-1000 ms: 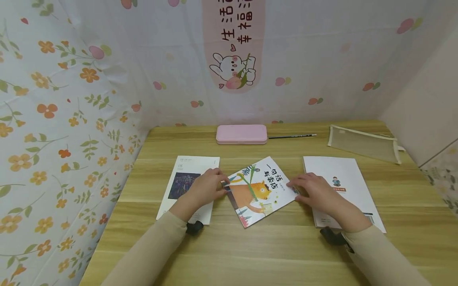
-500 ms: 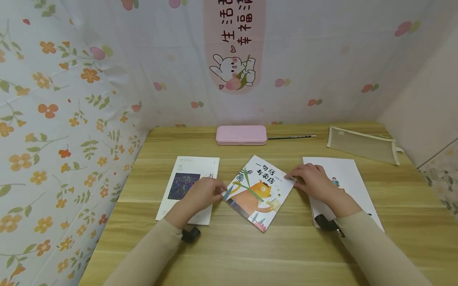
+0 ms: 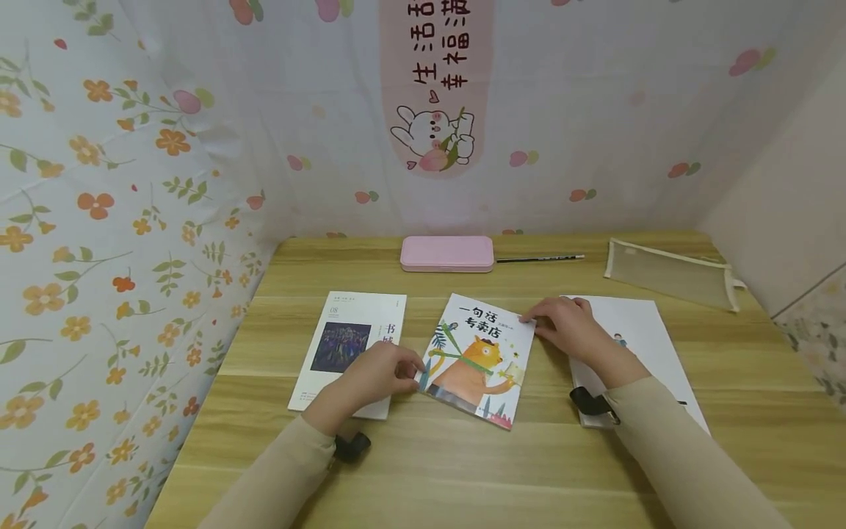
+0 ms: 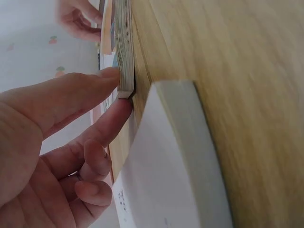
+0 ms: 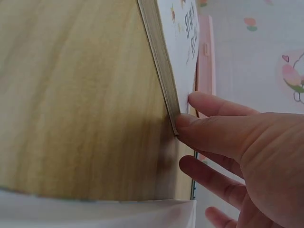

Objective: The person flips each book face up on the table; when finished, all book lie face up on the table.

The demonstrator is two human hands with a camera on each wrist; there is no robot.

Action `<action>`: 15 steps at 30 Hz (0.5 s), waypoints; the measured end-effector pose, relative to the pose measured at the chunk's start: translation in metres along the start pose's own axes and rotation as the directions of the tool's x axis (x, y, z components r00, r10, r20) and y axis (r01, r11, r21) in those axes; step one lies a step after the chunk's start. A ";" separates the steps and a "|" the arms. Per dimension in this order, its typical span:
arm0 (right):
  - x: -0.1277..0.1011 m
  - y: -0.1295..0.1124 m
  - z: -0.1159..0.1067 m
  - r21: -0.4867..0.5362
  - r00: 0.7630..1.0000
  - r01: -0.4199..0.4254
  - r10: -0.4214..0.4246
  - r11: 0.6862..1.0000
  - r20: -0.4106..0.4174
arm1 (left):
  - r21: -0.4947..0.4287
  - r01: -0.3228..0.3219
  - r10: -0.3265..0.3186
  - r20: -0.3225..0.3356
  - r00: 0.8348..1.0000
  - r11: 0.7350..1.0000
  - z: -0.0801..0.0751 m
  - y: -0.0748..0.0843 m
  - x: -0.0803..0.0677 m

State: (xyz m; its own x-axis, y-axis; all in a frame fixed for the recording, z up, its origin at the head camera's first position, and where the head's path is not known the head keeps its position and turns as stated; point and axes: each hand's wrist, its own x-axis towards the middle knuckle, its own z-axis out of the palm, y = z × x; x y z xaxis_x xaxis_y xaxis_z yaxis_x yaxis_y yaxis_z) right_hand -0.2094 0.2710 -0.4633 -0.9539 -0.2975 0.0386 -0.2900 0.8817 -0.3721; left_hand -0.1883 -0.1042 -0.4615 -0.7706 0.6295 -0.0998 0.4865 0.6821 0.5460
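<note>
Book [image 3: 479,356] sits between my left hand [image 3: 380,371] and right hand [image 3: 578,334], fingers pinching its corners. I judge it partway: between left book [image 3: 340,345] and right book [image 3: 653,353], slightly askew, not yet released; pencil case [image 3: 446,252] lies beyond the fingers.

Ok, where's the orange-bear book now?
In the head view, the orange-bear book is between the dark-picture book at left and the larger white book at right, held at opposite corners by the left hand and right hand.
</note>
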 end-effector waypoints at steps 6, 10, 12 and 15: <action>0.011 0.003 0.003 0.025 1.000 -0.014 0.015 1.000 -0.014 | -0.050 -0.031 0.031 0.005 0.999 0.998 0.004 0.003 -0.003; 0.017 0.004 0.004 0.037 1.000 -0.022 0.023 0.999 -0.018 | -0.081 -0.049 0.051 0.017 0.999 0.996 0.007 0.005 -0.004; 0.021 0.003 0.004 0.046 0.999 -0.036 0.036 0.998 -0.014 | -0.090 -0.059 0.061 0.023 0.998 0.994 0.008 0.006 -0.005; 0.029 0.001 0.004 0.061 0.999 -0.050 0.050 0.997 -0.009 | -0.098 -0.061 0.064 0.031 0.997 0.993 0.010 0.008 -0.005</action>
State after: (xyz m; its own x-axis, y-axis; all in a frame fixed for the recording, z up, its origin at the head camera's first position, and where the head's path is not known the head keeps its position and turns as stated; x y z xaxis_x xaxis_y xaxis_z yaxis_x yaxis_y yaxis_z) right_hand -0.2369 0.2622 -0.4661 -0.9679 -0.2496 0.0279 -0.2372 0.8716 -0.4291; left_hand -0.1766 -0.0983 -0.4648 -0.7245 0.6834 -0.0901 0.4899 0.6025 0.6301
